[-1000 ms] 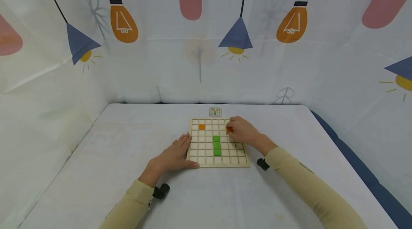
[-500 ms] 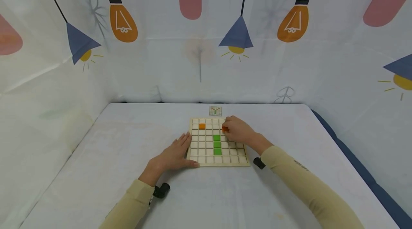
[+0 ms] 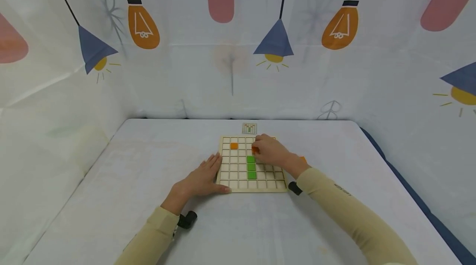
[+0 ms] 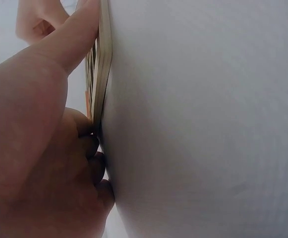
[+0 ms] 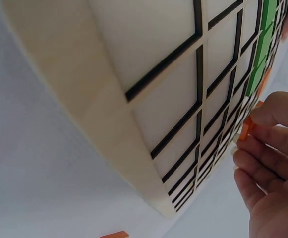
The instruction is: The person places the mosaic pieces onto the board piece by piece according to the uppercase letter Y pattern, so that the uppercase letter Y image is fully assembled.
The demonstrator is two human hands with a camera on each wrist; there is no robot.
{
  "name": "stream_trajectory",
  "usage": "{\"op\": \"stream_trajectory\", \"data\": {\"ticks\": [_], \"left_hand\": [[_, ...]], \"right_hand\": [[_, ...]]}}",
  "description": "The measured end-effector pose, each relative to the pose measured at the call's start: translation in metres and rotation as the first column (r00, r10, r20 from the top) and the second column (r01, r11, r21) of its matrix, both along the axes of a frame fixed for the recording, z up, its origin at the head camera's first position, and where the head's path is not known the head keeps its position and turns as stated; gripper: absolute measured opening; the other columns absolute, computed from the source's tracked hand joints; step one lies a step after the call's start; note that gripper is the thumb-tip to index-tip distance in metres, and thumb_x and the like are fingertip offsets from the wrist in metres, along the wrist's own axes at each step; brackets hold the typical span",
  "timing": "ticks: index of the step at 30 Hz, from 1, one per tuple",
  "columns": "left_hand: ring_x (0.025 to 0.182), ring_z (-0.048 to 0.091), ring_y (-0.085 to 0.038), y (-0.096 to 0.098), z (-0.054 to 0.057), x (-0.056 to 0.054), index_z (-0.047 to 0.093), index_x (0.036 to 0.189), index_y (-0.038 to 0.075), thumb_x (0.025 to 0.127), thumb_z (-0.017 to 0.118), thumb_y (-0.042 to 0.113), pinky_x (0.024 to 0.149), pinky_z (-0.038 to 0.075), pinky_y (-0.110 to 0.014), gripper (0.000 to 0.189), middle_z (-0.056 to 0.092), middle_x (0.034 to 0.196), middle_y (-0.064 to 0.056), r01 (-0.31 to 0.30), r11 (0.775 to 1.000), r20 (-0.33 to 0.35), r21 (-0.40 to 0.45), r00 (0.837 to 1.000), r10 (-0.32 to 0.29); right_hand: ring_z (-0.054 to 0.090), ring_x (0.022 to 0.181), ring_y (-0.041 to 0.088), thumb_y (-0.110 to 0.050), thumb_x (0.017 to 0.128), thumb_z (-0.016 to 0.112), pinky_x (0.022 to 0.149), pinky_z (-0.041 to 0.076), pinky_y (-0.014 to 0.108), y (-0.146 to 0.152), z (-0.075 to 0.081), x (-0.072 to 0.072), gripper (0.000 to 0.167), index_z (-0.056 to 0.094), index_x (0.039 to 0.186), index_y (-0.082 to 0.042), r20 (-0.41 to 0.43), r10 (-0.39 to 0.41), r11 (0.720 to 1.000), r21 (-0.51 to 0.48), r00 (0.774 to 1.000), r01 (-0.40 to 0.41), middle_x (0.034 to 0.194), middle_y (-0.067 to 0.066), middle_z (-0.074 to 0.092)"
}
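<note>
A pale wooden grid board [image 3: 238, 185] lies on the white table. My left hand [image 3: 201, 177] rests at its left side, fingers extended along the edge and thumb at the near-left corner. Between thumb and fingertips, my right hand [image 3: 273, 151] pinches an orange tile [image 5: 245, 130] over the upper part of the grid, just beyond the green column. Three green tiles [image 3: 251, 167] sit in a column on the board. Another orange tile [image 3: 234, 146] occupies a cell at upper left. My right hand covers some cells on the upper right.
A small printed card [image 3: 249, 128] with a grid pattern lies beyond the board. One more orange piece [image 3: 303, 158] shows partly behind my right wrist, on the table. A white curtain [image 3: 193, 79] printed with lamps hangs behind the table.
My right hand has moved left across the board with the orange tile, toward the green column. An orange piece has come into sight behind the right wrist. The left hand stays put.
</note>
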State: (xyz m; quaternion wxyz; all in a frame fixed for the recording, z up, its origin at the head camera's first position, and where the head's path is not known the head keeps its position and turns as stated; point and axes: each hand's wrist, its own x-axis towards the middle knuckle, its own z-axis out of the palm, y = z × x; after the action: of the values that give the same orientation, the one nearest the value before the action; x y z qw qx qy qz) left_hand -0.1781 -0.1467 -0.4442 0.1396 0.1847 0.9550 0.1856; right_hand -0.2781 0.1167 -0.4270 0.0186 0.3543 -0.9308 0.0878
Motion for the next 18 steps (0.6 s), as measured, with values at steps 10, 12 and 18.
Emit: {"op": "stream_trajectory", "data": {"ticks": [10,12,18], "left_hand": [[0.157,0.004,-0.030,-0.001,0.000,0.001,0.010,0.159,0.003,0.084,0.067,0.065,0.127,0.015,-0.050,0.113,0.005,0.169,-0.012,0.010,1.000,-0.011,0.003,1.000,-0.010],[0.157,0.004,-0.030,-0.001,0.000,0.001,0.011,0.159,0.003,0.084,0.067,0.064,0.127,0.015,-0.050,0.112,0.005,0.169,-0.012,0.010,1.000,-0.012,0.001,1.000,-0.010],[0.157,0.003,-0.029,-0.002,-0.003,0.000,0.009,0.160,0.004,0.084,0.066,0.065,0.127,0.014,-0.050,0.113,0.003,0.169,-0.011,0.011,1.000,-0.009,-0.003,1.000,-0.011]], "right_hand": [[0.050,0.084,0.015,-0.011,0.095,0.061,0.075,0.045,0.029,-0.010,-0.001,0.001,0.010,0.071,0.093,-0.013,0.003,0.020,1.000,0.003,1.000,-0.020,0.086,-0.002,0.058],[0.050,0.083,0.015,-0.011,0.096,0.060,0.075,0.045,0.030,-0.012,-0.001,0.001,0.012,0.071,0.092,-0.013,0.004,0.026,1.000,0.010,1.000,-0.026,0.086,-0.001,0.057],[0.051,0.086,0.017,-0.011,0.095,0.060,0.076,0.047,0.031,-0.018,0.003,0.003,0.013,0.072,0.099,-0.010,0.020,0.033,0.999,0.014,0.999,-0.034,0.091,0.001,0.060]]}}
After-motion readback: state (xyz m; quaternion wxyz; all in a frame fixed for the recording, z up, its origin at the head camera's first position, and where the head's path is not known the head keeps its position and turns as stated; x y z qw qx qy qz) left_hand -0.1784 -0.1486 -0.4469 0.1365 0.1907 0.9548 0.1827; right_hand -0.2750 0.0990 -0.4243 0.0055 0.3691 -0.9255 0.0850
